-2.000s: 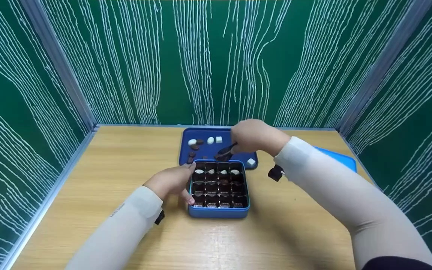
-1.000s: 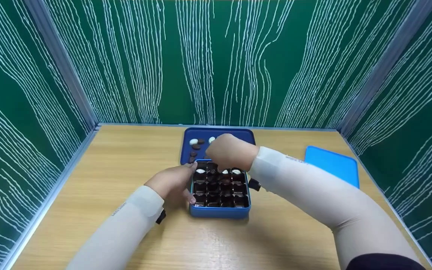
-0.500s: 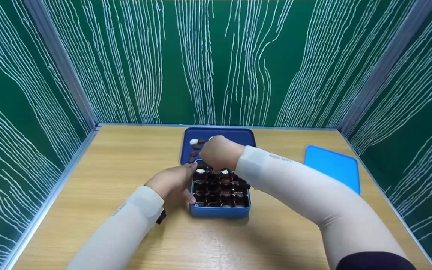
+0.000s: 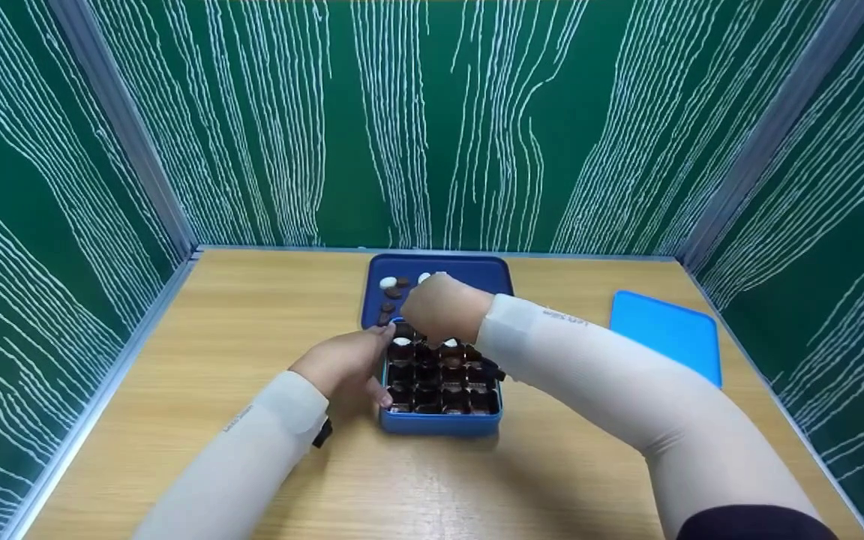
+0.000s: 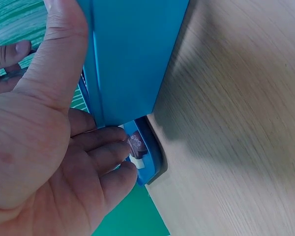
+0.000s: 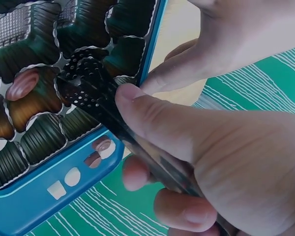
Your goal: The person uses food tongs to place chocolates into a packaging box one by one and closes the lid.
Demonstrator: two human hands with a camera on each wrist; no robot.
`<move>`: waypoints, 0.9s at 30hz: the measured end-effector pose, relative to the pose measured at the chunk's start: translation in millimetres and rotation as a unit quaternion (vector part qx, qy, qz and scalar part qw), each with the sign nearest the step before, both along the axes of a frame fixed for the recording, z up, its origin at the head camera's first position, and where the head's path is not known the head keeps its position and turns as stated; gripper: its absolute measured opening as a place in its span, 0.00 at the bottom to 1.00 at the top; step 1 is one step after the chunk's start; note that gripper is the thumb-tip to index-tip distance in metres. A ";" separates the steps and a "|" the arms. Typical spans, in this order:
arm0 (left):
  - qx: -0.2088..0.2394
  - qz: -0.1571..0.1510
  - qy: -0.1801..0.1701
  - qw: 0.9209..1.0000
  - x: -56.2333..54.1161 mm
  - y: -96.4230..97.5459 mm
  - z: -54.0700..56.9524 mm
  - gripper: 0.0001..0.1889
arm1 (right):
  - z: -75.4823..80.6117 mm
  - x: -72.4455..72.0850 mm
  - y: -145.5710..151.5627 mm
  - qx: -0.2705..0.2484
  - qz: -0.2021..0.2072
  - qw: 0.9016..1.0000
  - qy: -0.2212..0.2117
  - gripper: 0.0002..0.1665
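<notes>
A blue box (image 4: pixel 441 425) with a dark divided insert stands on the table. My left hand (image 4: pixel 342 360) grips its left side, thumb at the near corner and fingers round the far one. My right hand (image 4: pixel 443 307) is over the box's far half, holding black tongs (image 6: pixel 113 108) with perforated tips. Those tips reach down into a compartment near the box's left edge in the right wrist view; whether a piece is between them I cannot tell. In a neighbouring compartment lies an oval brown chocolate (image 6: pixel 23 84). White pieces (image 4: pixel 401 341) show in the second row from the back.
Behind the box lies a dark blue tray (image 4: pixel 481 268) with loose brown chocolates (image 4: pixel 393 293) and white pieces (image 4: pixel 388 283), partly covered by my right hand. A bright blue lid (image 4: pixel 668 334) is on the table at right. Green patterned walls (image 4: pixel 432 150) enclose the table.
My right hand has come from over the tray, leftward and nearer, bringing the tongs down into the box. Over the last half second it has barely shifted. My left hand stays on the box.
</notes>
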State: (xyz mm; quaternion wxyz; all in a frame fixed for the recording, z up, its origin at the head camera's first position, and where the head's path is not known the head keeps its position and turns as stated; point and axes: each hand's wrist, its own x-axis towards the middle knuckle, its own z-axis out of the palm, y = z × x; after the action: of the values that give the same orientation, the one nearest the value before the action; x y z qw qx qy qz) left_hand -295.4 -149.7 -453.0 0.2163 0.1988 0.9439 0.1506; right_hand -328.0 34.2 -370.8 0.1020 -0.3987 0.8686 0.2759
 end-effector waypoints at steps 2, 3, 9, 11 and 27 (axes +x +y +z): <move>-0.009 -0.004 0.003 1.000 -0.9 0.6 -0.7 0.75 | 2.0 0.4 0.4 -0.001 0.002 1.000 0.005 0.10; -0.009 -0.001 0.003 1.000 -0.8 0.6 -0.8 0.74 | 3.1 0.7 0.5 -0.002 0.000 1.000 0.007 0.10; 0.012 0.027 -0.009 1.000 1.4 0.2 -1.4 0.72 | 10.6 2.3 2.1 0.000 -0.015 1.000 0.004 0.13; 0.012 0.025 -0.007 1.000 1.6 -0.1 -1.7 0.72 | 14.1 1.8 3.9 -0.004 -0.021 1.000 0.004 0.15; 0.026 0.016 0.003 1.000 2.4 0.0 -1.3 0.73 | 22.8 -10.2 28.4 -0.077 -0.028 0.996 -0.018 0.19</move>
State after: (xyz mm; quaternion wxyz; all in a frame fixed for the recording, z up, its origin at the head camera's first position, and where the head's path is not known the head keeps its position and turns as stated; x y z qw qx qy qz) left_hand -293.0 -149.8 -454.3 0.2055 0.1899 0.9435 0.1775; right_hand -338.3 62.6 -348.1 0.0944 -0.3859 0.8960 0.1983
